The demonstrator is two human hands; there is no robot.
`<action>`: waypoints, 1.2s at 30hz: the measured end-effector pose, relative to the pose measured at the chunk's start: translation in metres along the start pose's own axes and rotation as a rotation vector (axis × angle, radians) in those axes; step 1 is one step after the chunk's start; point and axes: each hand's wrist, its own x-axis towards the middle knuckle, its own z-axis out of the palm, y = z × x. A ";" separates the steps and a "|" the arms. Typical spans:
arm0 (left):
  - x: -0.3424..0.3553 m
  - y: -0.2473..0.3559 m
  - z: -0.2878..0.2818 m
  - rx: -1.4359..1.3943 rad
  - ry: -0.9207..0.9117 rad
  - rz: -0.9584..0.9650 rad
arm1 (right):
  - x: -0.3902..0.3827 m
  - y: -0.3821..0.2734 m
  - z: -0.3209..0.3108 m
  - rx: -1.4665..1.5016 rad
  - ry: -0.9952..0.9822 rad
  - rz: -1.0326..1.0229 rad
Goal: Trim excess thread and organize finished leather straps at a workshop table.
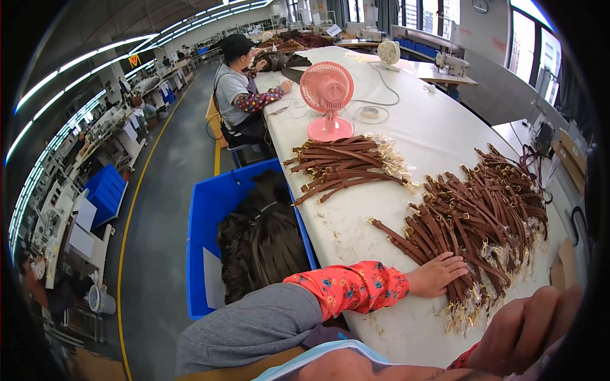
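My left hand, below a red floral sleeve, lies on a large pile of brown straps with gold buckles and clear-wrapped ends, its fingers extended over them. My right hand is raised close to the camera at the lower right, fingers curled; whatever they may hold is hidden. A smaller bundle of similar straps lies farther up the white table, beside a pink fan.
A blue bin of dark olive strips stands against the table’s left side. A seated co-worker works farther along. An aisle with a yellow line runs left, past other workstations. Sewing machines and a cream fan sit toward the back right.
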 end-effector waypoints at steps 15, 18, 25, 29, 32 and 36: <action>0.003 0.000 -0.003 0.021 0.007 0.019 | -0.017 0.001 -0.016 -0.112 0.087 -0.051; 0.000 0.001 -0.004 0.012 -0.016 -0.003 | -0.025 0.002 -0.015 -0.118 0.126 -0.052; 0.002 0.002 -0.009 -0.016 -0.021 -0.018 | -0.040 0.002 -0.025 -0.161 0.164 -0.069; -0.007 -0.003 -0.008 0.011 0.015 -0.038 | -0.040 0.009 -0.035 -0.154 0.157 -0.060; -0.004 0.001 0.000 0.001 0.067 0.000 | -0.090 0.017 -0.076 -0.355 0.417 0.157; 0.002 0.005 0.003 -0.008 0.067 0.015 | -0.186 0.031 -0.148 -1.196 0.700 0.691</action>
